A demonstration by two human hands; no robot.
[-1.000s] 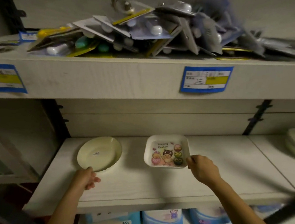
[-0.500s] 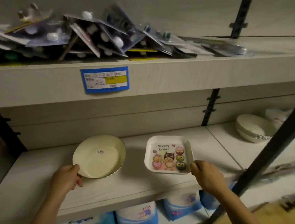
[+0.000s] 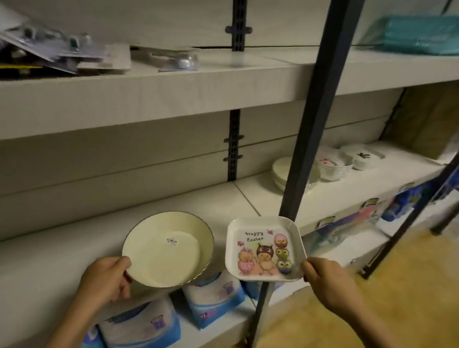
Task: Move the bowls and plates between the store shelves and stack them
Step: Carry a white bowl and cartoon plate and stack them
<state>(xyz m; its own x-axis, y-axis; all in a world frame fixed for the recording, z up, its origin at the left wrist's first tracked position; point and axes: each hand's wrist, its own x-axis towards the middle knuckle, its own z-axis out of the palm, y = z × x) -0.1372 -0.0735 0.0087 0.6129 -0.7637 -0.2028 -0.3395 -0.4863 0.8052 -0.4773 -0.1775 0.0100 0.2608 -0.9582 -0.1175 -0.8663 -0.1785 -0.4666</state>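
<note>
Carded blister packs (image 3: 39,46) lie heaped at upper left; a blurred teal stack (image 3: 435,33), perhaps trays, sits upper right. Blue-and-white soft packs (image 3: 139,332) line the lower centre.

round plate (image 3: 164,251) left | square plate (image 3: 264,249) right | bowl stacks (image 3: 331,166) behind-right on shelf (image 3: 257,195)

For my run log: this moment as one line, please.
left hand: holds round plate; right hand: holds square Easter plate; both off shelf; bowl stacks: farther right

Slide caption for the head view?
Left hand holds a round cream plate, right hand a square Easter plate, by the shelf.
</note>
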